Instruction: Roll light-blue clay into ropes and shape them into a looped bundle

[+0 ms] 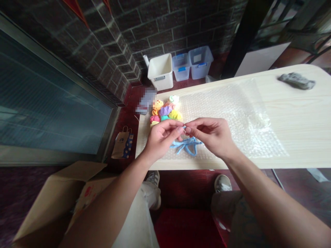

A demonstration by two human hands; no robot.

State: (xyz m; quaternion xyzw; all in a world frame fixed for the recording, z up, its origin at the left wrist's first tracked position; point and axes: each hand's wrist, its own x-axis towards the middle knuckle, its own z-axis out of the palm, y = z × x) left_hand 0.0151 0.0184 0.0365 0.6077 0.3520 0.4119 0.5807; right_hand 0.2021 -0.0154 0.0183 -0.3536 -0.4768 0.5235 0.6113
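Observation:
My left hand (163, 137) and my right hand (212, 133) meet over the table's near left part, fingertips pinched together. Between them is a small bit of light blue cord, mostly covered by the fingers. A loose tangle of the same blue cord (190, 144), soft and yarn-like, shows just below the hands with its loops on the bubble wrap (227, 113). Just beyond my left hand lie several small soft bundles in bright colours, among them a purple one (165, 110), a yellow one (175, 115) and an orange one (158, 104).
The pale wooden table (305, 120) extends right, with a grey cloth-like bundle (297, 81) at its far side. A white basket (161, 74) and clear plastic bins (201, 63) stand behind it. An open cardboard box (49, 203) and a paper bag (120, 144) are at left.

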